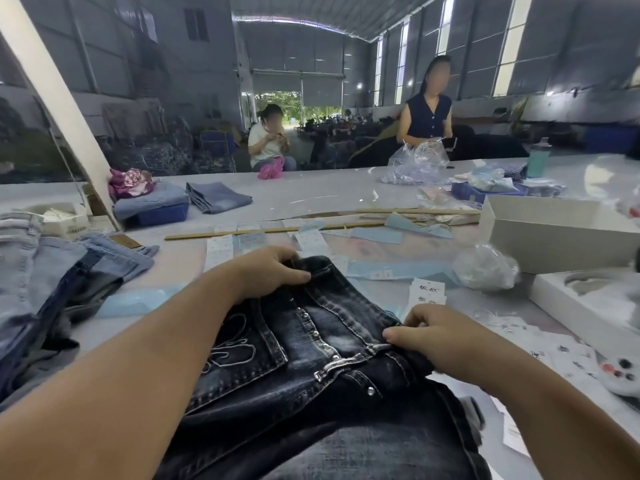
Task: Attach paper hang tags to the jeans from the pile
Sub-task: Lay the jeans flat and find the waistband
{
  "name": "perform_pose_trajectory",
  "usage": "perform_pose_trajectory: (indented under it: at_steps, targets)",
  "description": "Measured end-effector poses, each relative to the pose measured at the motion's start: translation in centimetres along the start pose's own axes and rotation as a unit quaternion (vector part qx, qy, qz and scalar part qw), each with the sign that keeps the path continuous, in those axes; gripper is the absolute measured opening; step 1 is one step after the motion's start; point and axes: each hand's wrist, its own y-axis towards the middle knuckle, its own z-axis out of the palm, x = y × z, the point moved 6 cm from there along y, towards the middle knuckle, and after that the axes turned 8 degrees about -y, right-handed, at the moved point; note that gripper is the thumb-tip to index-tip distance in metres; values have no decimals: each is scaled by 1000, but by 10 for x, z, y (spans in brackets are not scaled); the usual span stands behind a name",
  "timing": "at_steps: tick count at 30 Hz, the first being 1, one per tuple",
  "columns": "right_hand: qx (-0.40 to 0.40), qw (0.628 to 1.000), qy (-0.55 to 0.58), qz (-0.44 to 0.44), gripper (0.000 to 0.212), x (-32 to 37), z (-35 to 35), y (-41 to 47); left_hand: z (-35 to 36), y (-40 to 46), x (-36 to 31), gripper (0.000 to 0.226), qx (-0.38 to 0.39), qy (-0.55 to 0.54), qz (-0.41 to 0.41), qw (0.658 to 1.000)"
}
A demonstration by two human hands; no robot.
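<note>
From the head view, you have one pair of dark jeans (311, 358) laid out on the counter (311, 199) in front of you, waistband turned away from you, and you seem to be at the positioning step, with no tag on it yet as far as I can see. Your left hand (266, 271) has its grip curled over the far waistband corner, thumb pressed beside a belt loop. Your right hand (429, 337) pinches the waistband edge at the nearer corner, fingers bent over the cloth. The denim between your two grips is black, faded grey at the seams, with metal studs and pale embroidery on the back pocket. Just beyond your right grip lie the white paper hang tags (426, 292); past your left grip sits the pile of lighter jeans (52, 271). Next, you will probably need to free your right hand and fetch a tag to a belt loop.
</note>
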Motion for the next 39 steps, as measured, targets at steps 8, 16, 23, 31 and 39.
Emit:
perform_pose_trajectory:
  at_steps: [8, 16, 23, 31, 39]
  targets:
    - [-97, 988, 99, -60, 20, 21, -14, 2, 28, -7, -42, 40, -122, 249, 130, 952]
    - [-10, 893, 434, -121, 26, 63, -15, 10, 78, -44, -75, 52, 239, -9, 17, 971]
    - [-10, 994, -103, -26, 27, 22, -13, 11, 39, -31, -48, 44, 9, -5, -42, 999]
    - [-19, 999, 21, 16, 28, 5, -5, 14, 57, -42, -60, 27, 46, -50, -16, 998]
    - [-87, 975, 198, -54, 11, 43, -14, 45, 48, -60, -85, 18, 56, -90, 44, 993]
